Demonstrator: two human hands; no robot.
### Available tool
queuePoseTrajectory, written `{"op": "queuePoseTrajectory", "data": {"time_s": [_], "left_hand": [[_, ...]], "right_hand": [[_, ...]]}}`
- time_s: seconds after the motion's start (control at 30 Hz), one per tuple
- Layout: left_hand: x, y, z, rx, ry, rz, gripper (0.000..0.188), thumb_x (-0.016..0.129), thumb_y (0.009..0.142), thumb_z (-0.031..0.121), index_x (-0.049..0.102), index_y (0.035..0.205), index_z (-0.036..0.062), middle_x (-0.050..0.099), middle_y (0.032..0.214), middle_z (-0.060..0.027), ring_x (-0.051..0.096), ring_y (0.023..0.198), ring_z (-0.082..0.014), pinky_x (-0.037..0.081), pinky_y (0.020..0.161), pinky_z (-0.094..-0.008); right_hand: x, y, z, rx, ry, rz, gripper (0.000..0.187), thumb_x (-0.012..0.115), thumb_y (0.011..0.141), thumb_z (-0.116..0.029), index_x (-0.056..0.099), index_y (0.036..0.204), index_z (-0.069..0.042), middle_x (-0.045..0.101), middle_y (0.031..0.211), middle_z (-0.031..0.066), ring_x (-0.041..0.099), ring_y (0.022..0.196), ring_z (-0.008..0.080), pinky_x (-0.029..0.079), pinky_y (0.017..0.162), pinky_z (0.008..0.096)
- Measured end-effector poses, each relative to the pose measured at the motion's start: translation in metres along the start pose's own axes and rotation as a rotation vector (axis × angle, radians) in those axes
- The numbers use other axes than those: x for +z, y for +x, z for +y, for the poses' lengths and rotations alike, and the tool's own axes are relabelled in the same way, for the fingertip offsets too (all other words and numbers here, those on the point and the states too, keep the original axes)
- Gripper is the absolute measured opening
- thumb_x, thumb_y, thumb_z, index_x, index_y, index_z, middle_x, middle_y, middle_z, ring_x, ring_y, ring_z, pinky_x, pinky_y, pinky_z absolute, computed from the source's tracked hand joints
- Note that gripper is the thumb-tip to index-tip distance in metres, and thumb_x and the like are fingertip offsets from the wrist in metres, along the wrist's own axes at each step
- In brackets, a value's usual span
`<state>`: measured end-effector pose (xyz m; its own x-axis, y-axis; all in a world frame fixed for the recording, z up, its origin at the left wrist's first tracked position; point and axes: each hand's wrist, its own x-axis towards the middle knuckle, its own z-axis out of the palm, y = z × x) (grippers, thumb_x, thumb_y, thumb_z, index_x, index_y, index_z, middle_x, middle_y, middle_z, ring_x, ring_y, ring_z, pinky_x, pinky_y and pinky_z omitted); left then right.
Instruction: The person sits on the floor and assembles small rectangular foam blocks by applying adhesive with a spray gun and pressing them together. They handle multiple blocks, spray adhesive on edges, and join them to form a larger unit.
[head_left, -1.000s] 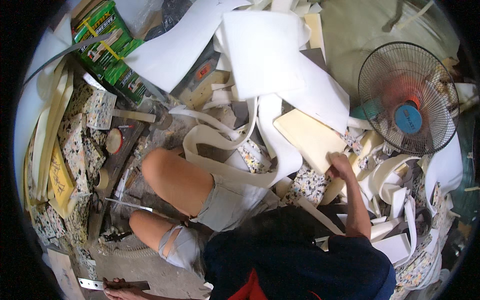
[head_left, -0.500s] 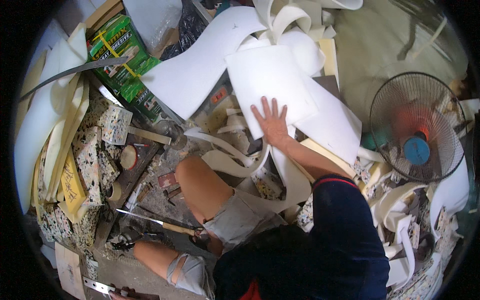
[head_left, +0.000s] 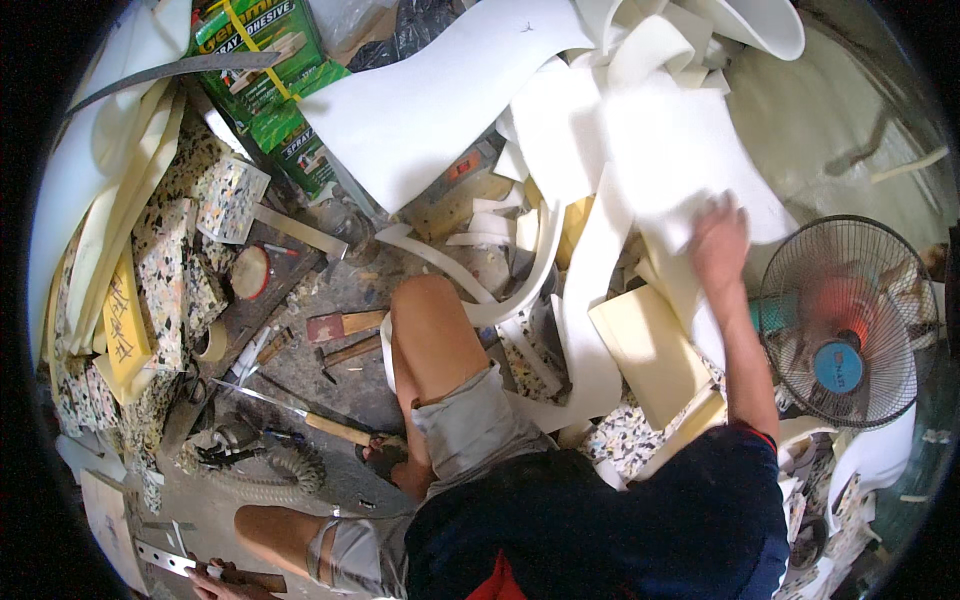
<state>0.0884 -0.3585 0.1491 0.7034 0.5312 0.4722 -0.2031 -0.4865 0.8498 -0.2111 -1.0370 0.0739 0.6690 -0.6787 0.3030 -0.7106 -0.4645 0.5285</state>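
My right hand (head_left: 718,242) reaches out at the upper right. Its fingers, somewhat blurred, are stretched over the lower part of a white foam sheet (head_left: 670,140). Low at the left edge of the view, my left hand (head_left: 222,585) is closed on a flat metal strip (head_left: 165,558) with a row of holes; a brown wooden piece (head_left: 258,578) shows beside it. A long-bladed knife (head_left: 335,428) with a wooden handle lies on the floor by my leg. White foam strips (head_left: 592,310) and a pale yellow foam block (head_left: 650,350) lie below the sheet.
A caged fan (head_left: 840,320) stands close to my right forearm. A large curved white foam piece (head_left: 430,100) leans near green boxes (head_left: 270,60). At the left are a foam-headed mallet (head_left: 235,200), stacked foam sheets (head_left: 125,220), scissors (head_left: 195,385) and a coiled hose (head_left: 280,475).
My right hand and the white foam sheet have moved right, uncovering the yellow block and strips below. My left hand and metal strip have shifted slightly left. The view has shifted too.
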Motion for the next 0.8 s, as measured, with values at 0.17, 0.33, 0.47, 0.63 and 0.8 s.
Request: {"op": "queuePoseTrajectory", "data": {"time_s": [0.17,0.33,0.47,0.63,0.8], "left_hand": [[0.021,-0.007,0.007,-0.021,-0.039,-0.094,0.034,0.07,0.094,0.028,0.066,0.095,-0.0051,0.065,0.078,-0.0144,0.059,0.058,-0.0214,0.053,0.049,-0.0331],[0.016,-0.002,0.002,-0.015,0.059,-0.149,0.036,0.072,0.093,0.029,0.069,0.106,-0.0044,0.067,0.082,-0.0146,0.061,0.06,-0.0209,0.052,0.048,-0.0307],[0.02,-0.001,0.0,-0.119,0.065,-0.085,0.028,0.066,0.1,0.026,0.067,0.114,0.0019,0.069,0.096,-0.0105,0.06,0.071,-0.0165,0.05,0.061,-0.0303],[0.009,-0.023,0.028,0.004,0.03,-0.13,0.033,0.071,0.094,0.027,0.068,0.104,-0.0038,0.07,0.089,-0.0165,0.062,0.064,-0.0205,0.053,0.048,-0.0294],[-0.004,-0.029,0.045,0.082,0.106,-0.12,0.029,0.07,0.095,0.024,0.065,0.104,-0.0033,0.07,0.09,-0.017,0.062,0.063,-0.0211,0.053,0.048,-0.0302]], "right_hand": [[0.011,-0.066,-0.086,-0.396,0.146,-1.168,0.043,0.074,0.082,-0.042,0.076,0.106,-0.007,0.074,0.106,0.0147,0.07,0.1,0.0334,0.056,0.086,0.0455],[0.002,0.016,-0.068,-0.493,0.761,-1.305,0.097,0.076,0.07,-0.072,0.063,0.124,0.008,0.066,0.119,0.0291,0.065,0.105,0.0404,0.054,0.09,0.0445],[-0.007,0.102,-0.142,-0.125,1.066,-0.124,0.122,0.081,0.065,-0.067,0.036,0.147,0.011,0.051,0.139,0.0352,0.053,0.13,0.043,0.042,0.11,0.0444],[0.054,0.171,-0.232,0.199,0.476,-0.043,0.074,0.065,0.086,-0.029,0.037,0.15,-0.003,0.051,0.138,0.0257,0.06,0.115,0.0446,0.052,0.096,0.0483],[0.149,0.164,-0.076,0.41,0.818,0.164,0.035,0.064,0.084,-0.022,0.067,0.116,-0.009,0.068,0.104,0.0193,0.064,0.093,0.0355,0.052,0.082,0.0486]]}}
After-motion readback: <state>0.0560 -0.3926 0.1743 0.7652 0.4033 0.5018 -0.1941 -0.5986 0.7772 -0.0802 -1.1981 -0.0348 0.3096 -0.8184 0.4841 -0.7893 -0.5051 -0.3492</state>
